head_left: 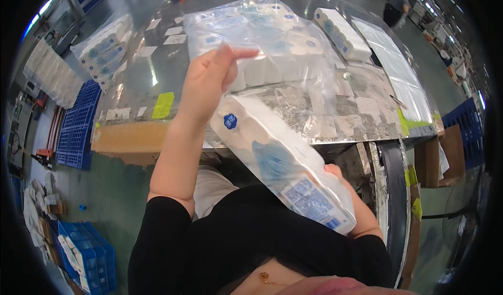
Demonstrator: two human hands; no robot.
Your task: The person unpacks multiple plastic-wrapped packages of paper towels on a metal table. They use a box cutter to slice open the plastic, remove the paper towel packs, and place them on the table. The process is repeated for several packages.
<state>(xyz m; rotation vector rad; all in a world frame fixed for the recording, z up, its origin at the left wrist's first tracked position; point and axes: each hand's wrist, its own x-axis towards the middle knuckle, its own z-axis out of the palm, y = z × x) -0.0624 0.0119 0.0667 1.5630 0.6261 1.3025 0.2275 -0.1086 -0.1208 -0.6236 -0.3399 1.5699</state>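
A long pack of white toilet rolls (280, 156) in printed plastic film slants across my front. Its lower end rests in my right hand (339, 173), which is mostly hidden behind it, and its upper end is beside my left wrist. My left hand (209, 77) is at the near edge of a large clear plastic bag (314, 67), index finger stretched to the right over the film and the other fingers curled by the bag's edge. Several similar roll packs (262, 17) lie side by side inside that bag on the metal table (139, 88).
One roll pack (341, 34) lies at the table's right, beside a stack of flat clear bags (395, 69). A filled bag (105, 48) stands at the left edge near a blue pallet (78, 124). Cardboard boxes (440, 156) stand at right; a blue crate (99, 261) is lower left.
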